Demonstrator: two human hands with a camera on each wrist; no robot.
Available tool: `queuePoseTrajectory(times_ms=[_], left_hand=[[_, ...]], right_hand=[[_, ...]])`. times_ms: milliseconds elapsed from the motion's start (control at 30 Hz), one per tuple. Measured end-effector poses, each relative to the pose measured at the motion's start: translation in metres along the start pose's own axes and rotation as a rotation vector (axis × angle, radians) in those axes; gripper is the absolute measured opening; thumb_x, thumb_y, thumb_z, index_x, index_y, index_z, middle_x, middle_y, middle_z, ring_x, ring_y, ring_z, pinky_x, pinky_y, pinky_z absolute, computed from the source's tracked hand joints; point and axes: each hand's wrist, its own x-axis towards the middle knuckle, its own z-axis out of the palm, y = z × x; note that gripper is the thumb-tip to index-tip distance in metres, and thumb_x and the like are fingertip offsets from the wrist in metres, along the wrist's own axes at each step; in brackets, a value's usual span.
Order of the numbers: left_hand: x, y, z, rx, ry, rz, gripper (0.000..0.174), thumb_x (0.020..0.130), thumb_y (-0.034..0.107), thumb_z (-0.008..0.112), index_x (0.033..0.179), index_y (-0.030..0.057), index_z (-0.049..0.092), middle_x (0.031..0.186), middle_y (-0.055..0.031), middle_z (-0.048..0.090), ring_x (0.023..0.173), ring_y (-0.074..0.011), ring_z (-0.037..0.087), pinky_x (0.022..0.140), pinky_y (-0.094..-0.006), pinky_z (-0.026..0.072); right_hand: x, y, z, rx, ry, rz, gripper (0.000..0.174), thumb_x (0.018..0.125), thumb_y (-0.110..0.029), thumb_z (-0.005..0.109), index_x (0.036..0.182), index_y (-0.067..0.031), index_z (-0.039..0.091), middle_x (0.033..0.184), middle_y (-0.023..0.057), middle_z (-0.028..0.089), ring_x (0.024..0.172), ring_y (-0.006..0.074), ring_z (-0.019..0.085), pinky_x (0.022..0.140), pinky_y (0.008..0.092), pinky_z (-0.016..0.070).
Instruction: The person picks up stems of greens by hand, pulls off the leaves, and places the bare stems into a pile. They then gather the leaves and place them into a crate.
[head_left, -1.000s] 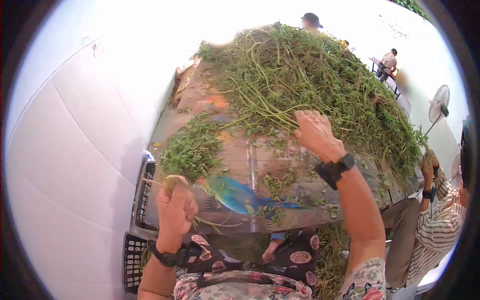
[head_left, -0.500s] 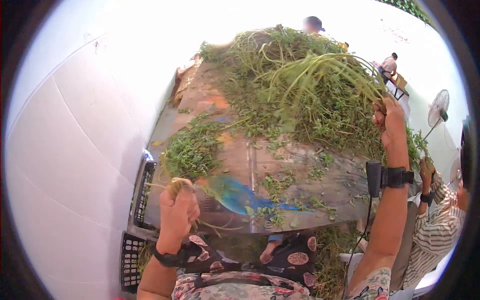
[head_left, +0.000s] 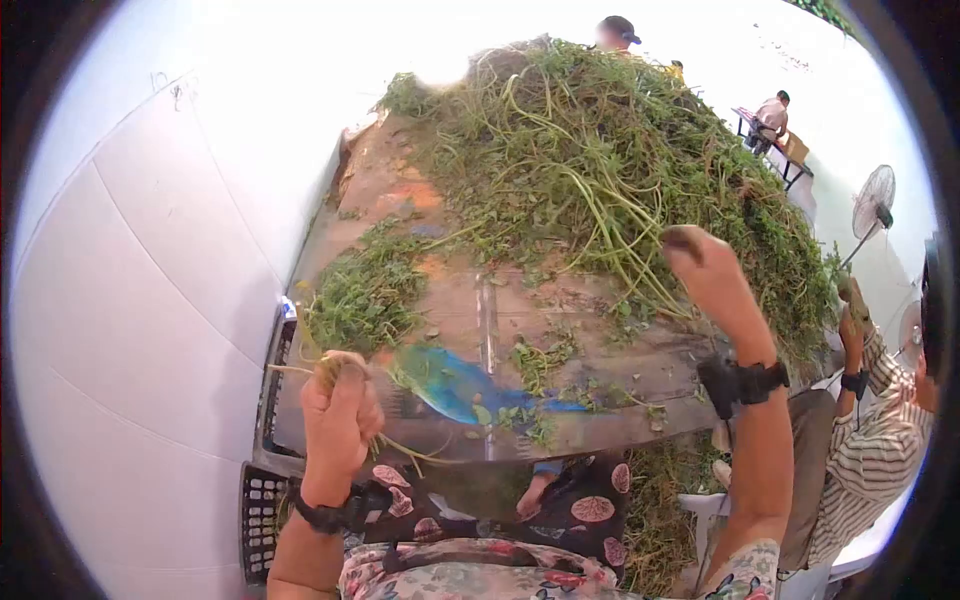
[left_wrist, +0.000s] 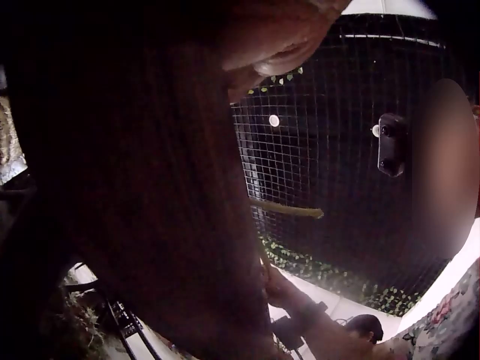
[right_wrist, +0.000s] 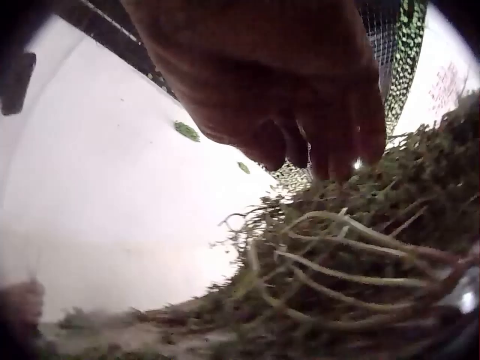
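Stems (head_left: 612, 222) the right hand (head_left: 712, 268) held up half a second ago now lie on the heap (head_left: 690, 165), leaving that hand loosely bent and empty, while the left hand (head_left: 341, 408) grips stalks (left_wrist: 289, 209).

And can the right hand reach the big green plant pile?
Most likely yes: the right hand is very close to the green pile, its fingers look free, and nothing seems to block the way.

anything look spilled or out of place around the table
A little: loose sprigs lie scattered on the table, apart from the large heap, and more greens lie below the table's near edge, as if dropped.
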Motion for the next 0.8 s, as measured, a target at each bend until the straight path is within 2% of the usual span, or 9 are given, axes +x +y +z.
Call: queuePoseTrajectory(times_ms=[100,200,300,367,467,633,667,767,800], left_hand=[[0.0,-0.005,0.002,-0.025,-0.012,0.011,0.014,0.091,0.02,0.05,0.084,0.0081,0.048,0.05,0.0056,0.032,0.039,-0.0036,0.026,0.036,-0.0209,0.02],[0.0,-0.005,-0.004,-0.013,-0.036,0.044,0.015,0.091,0.023,0.05,0.085,0.0097,0.047,0.05,0.0053,0.03,0.04,-0.0041,0.027,0.035,-0.0201,0.0213],[0.0,0.001,-0.002,0.023,-0.071,0.009,0.018,0.089,0.026,0.053,0.085,0.0102,0.046,0.051,0.0048,0.03,0.041,-0.0043,0.028,0.036,-0.0197,0.0227],[0.0,0.002,-0.002,0.037,-0.073,-0.002,0.019,0.089,0.027,0.054,0.085,0.0102,0.046,0.052,0.0045,0.031,0.042,-0.0044,0.028,0.037,-0.0201,0.023],[0.001,0.0,-0.004,0.03,-0.1,0.015,0.018,0.089,0.026,0.053,0.085,0.0098,0.046,0.052,0.0037,0.033,0.042,-0.0045,0.029,0.038,-0.0206,0.0243],[0.0,0.0,-0.006,0.038,-0.101,0.031,0.019,0.089,0.026,0.053,0.086,0.0082,0.046,0.053,0.0034,0.034,0.043,-0.0047,0.031,0.039,-0.0205,0.0253],[0.0,-0.001,-0.006,0.037,-0.101,0.038,0.02,0.089,0.026,0.053,0.086,0.0078,0.046,0.053,0.0035,0.034,0.044,-0.0047,0.031,0.039,-0.0205,0.0253],[-0.001,-0.002,-0.007,0.015,-0.096,0.055,0.021,0.09,0.026,0.053,0.087,0.0066,0.046,0.055,0.0037,0.034,0.045,-0.0045,0.03,0.04,-0.0203,0.0253],[0.0,-0.001,-0.006,0.003,-0.097,0.063,0.02,0.09,0.026,0.053,0.087,0.0066,0.046,0.055,0.0037,0.034,0.045,-0.0044,0.03,0.04,-0.0203,0.0253]], right_hand=[[0.02,-0.028,0.029,0.095,-0.239,-0.115,0.035,0.077,-0.016,0.053,0.107,0.0023,0.053,0.099,0.0203,0.06,0.092,0.0331,0.057,0.082,0.0369,0.0439],[0.058,-0.044,0.081,-0.02,-0.392,-0.12,0.042,0.076,-0.019,0.054,0.113,0.0012,0.05,0.102,0.0196,0.059,0.093,0.0333,0.057,0.082,0.0369,0.0441],[0.09,-0.031,0.124,-0.186,-0.353,-0.21,0.048,0.074,-0.02,0.054,0.117,-0.0001,0.046,0.107,0.0202,0.057,0.095,0.0332,0.056,0.083,0.0379,0.0439],[0.109,-0.032,0.142,-0.197,-0.415,-0.152,0.048,0.074,-0.019,0.054,0.118,-0.0006,0.046,0.109,0.0205,0.055,0.098,0.034,0.054,0.084,0.0392,0.0432],[0.121,-0.044,0.164,-0.262,-0.444,-0.241,0.048,0.072,-0.017,0.054,0.117,-0.0005,0.047,0.11,0.0208,0.054,0.1,0.0335,0.053,0.086,0.0414,0.042],[0.107,-0.072,0.172,-0.331,-0.537,-0.346,0.042,0.072,-0.014,0.052,0.111,-0.0001,0.05,0.111,0.0221,0.053,0.104,0.0336,0.05,0.088,0.0422,0.0406],[0.103,-0.084,0.166,-0.305,-0.598,-0.427,0.045,0.074,-0.018,0.053,0.115,0.0007,0.048,0.115,0.024,0.051,0.109,0.0344,0.047,0.092,0.0402,0.0387],[0.088,-0.1,0.157,-0.135,-0.624,-0.377,0.055,0.075,-0.023,0.056,0.124,-0.0008,0.043,0.121,0.0207,0.048,0.111,0.0349,0.046,0.094,0.0375,0.0375],[0.088,-0.11,0.151,-0.058,-0.69,-0.264,0.069,0.072,-0.03,0.061,0.127,0.0032,0.037,0.127,0.024,0.042,0.116,0.0342,0.043,0.098,0.0352,0.0342]])
